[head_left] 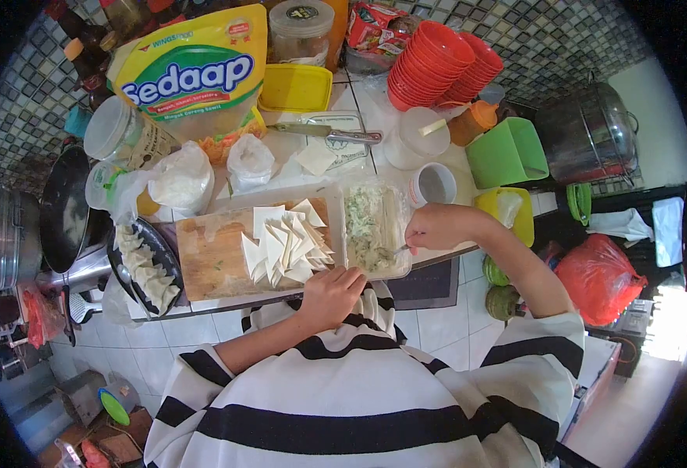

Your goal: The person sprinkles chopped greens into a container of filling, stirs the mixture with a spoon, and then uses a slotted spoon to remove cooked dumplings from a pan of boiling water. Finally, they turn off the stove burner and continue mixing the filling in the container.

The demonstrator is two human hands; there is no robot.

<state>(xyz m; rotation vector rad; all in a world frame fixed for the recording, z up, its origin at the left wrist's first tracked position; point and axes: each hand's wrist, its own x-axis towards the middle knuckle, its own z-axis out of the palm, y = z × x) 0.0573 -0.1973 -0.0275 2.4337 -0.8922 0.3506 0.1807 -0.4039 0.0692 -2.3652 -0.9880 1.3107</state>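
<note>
My right hand (440,227) is closed around the handle of a spoon (391,252), whose end dips into a pale, green-flecked filling. That filling (363,216) lies in a clear rectangular container (403,271). Down by the container's near left corner, my left hand (332,299) has its fingers curled; whatever they hold, if anything, is hidden. Just beyond it, square white dough wrappers (287,243) are fanned in a loose pile on a wooden cutting board (205,258). Folded dumplings (150,274) sit in a row on a dark plate (170,253) to the left.
Behind the board stand a white plastic bag (181,178) and a large Sedaap pouch (195,74). A knife (347,136) lies further back. Stacked red bowls (429,62), a white cup (432,186) and a green container (507,154) are on the right; a wok (67,207) is far left.
</note>
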